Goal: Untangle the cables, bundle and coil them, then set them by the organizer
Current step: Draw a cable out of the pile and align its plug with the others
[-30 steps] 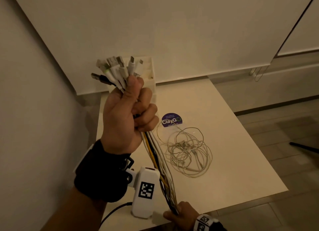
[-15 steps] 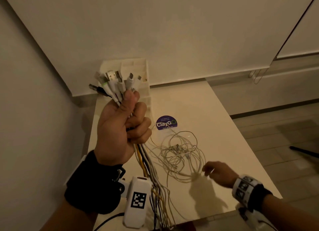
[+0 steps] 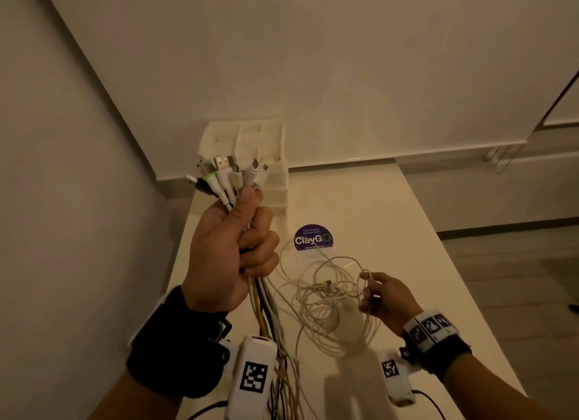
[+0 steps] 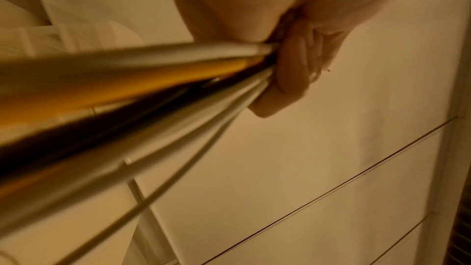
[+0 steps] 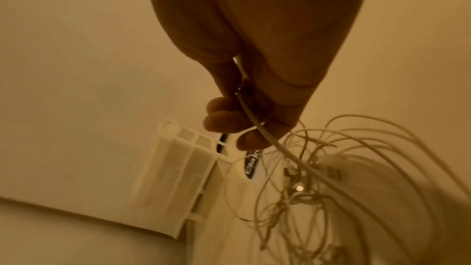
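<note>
My left hand (image 3: 233, 250) is raised over the table's left side, fist wrapped round a bundle of cables (image 3: 266, 313). Their plugs (image 3: 228, 175) fan out above my thumb; the white, yellow and black cords (image 4: 153, 80) hang down past my wrist. A tangle of thin white cables (image 3: 329, 300) lies on the white table (image 3: 407, 247). My right hand (image 3: 376, 297) pinches one thin white strand (image 5: 257, 126) at the tangle's right side, lifted a little. The white organizer (image 3: 269, 156) stands at the table's back left, against the wall.
A round purple ClayGo sticker (image 3: 312, 238) is stuck on the table between the organizer and the tangle. The wall runs close along the left. The table's right edge drops to a tiled floor (image 3: 517, 278). Bare tabletop lies right of the tangle.
My right hand let go of the bundle's lower end, crossed to the tangle on the table and pinched a strand. The left hand sank slightly with the bundle.
</note>
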`<move>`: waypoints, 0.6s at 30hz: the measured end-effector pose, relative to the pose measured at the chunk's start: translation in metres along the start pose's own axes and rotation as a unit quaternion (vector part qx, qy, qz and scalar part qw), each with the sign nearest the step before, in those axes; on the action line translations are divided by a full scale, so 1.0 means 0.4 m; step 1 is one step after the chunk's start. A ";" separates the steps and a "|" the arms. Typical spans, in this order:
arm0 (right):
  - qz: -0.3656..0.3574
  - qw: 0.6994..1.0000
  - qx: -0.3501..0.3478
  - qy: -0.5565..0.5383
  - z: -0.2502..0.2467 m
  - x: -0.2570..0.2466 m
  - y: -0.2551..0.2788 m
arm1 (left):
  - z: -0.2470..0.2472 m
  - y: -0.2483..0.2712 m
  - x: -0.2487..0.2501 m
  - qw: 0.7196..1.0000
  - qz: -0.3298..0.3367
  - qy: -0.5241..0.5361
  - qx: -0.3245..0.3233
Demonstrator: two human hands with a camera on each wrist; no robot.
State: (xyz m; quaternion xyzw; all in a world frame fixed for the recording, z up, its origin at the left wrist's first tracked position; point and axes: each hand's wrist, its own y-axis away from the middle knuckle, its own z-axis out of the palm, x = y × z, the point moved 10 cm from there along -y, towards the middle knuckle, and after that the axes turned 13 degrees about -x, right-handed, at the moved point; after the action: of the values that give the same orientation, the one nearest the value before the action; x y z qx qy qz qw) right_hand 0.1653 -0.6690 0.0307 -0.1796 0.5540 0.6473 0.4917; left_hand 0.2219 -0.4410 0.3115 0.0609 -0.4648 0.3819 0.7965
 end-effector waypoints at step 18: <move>-0.326 0.858 -0.260 0.300 0.419 -0.316 0.337 | -0.091 -0.053 -0.099 0.987 -0.056 -0.088 0.122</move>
State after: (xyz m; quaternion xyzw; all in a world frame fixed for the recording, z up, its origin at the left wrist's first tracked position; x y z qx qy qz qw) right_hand 0.1621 -0.5615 0.2559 -0.6569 0.3963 0.4850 0.4197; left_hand 0.2506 -0.4613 0.2654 0.2171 -0.4787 0.3838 0.7592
